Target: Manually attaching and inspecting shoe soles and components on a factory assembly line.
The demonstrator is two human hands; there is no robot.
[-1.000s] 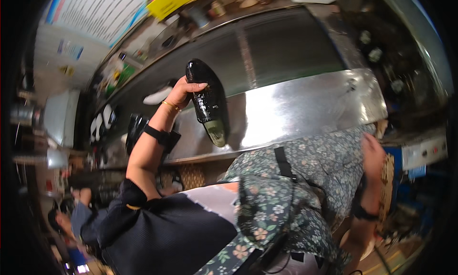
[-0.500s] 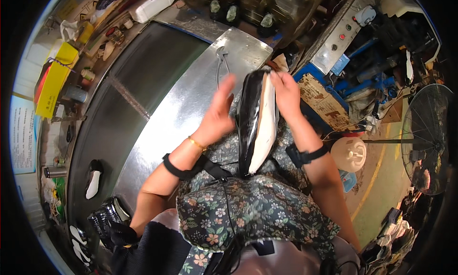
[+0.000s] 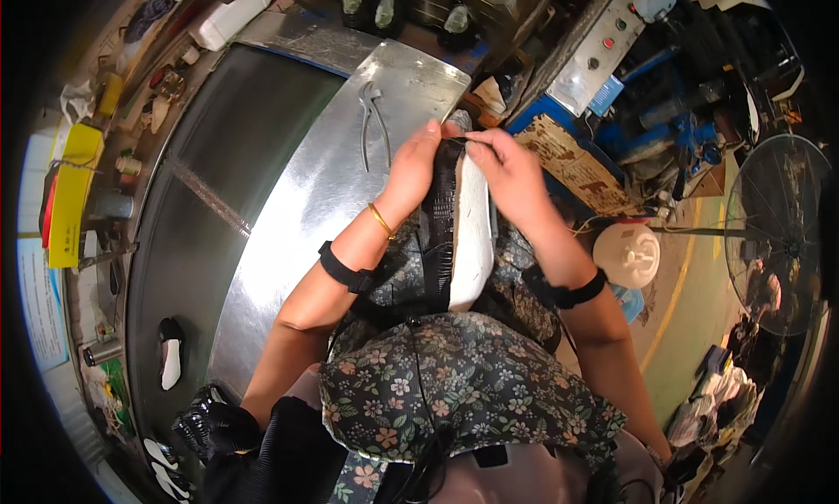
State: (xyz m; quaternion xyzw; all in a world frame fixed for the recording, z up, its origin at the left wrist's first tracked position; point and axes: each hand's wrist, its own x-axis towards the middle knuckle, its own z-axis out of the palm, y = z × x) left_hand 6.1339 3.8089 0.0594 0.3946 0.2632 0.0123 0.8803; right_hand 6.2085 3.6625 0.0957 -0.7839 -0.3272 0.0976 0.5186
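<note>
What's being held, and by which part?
The shoe, by its far end, away from the body: left hand and right hand grip it there. The exact pinch points are partly hidden.

Tiny print on yellow box (image 3: 77, 194), white-and-blue wall sheet (image 3: 40, 303); none legible.

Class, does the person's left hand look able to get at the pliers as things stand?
Probably yes: the pliers lie just left of the left hand on the metal bench, with nothing visible between. The hand is at the far end of the shoe, though, so it would likely have to leave that first.
</note>
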